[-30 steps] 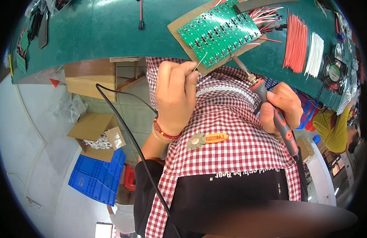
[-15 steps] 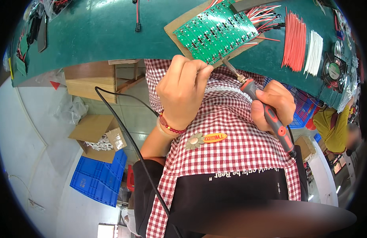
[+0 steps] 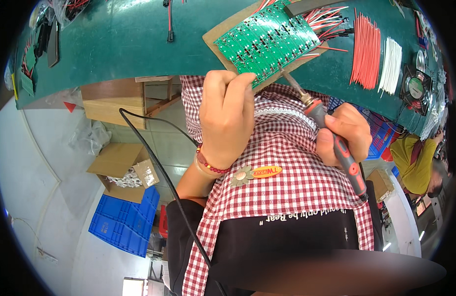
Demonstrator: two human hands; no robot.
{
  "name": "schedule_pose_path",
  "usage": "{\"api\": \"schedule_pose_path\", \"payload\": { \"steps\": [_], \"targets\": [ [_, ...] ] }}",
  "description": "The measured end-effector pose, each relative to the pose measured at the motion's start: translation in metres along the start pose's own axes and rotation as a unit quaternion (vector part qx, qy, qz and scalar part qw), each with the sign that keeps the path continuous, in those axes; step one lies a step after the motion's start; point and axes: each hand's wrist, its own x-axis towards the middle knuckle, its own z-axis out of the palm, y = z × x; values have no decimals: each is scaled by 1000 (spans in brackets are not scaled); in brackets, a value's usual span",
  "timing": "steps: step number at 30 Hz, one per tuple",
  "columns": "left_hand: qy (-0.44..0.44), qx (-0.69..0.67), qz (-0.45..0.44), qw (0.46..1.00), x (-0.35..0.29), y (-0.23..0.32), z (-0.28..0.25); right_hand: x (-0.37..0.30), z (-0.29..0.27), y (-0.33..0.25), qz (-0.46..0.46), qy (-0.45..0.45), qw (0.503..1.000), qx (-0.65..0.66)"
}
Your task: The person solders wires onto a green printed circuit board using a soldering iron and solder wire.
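A green circuit board panel (image 3: 267, 42) with rows of small parts lies on a brown backing board (image 3: 215, 44) at the table's near edge. My right hand (image 3: 347, 134) is closed around the grey and red handle of a soldering iron (image 3: 317, 112). The iron's metal tip points up and left at the panel's near edge, by its lower right side. My left hand (image 3: 227, 116) is at the panel's near left corner, fingers bent and pressed together. Whatever may be between those fingertips is hidden.
Red wires (image 3: 364, 52) and white wires (image 3: 390, 66) lie in bundles right of the panel, beside a small fan (image 3: 415, 86). A dark bar (image 3: 307, 6) rests on the panel's far end. A black cable (image 3: 149, 148) hangs at my left, above blue crates (image 3: 122, 224).
My right hand and the soldering iron have shifted slightly right, the tip sliding a little along the panel's edge. The left hand has turned slightly, its fingertips moving left.
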Motion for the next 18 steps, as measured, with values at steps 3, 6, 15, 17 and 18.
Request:
{"api": "schedule_pose_path", "payload": {
  "steps": [3,6,15,17,18],
  "targets": [
    [-23,-5,-1,1000,-1,2,-7,2,-5,-1,19,6,1000,-5],
    [-30,-25,-17,999,-2,3,-4,1,-5,1,36,-5,999,-7],
    [-46,-20,-29,998,0,6,0,5,2,1,24,-33,999,18],
    [-44,-19,-39,998,0,6,1,6,3,0,20,-29,999,12],
    [-44,-20,-39,998,0,5,2,6,3,0,16,-24,1000,6]
  ]
}}
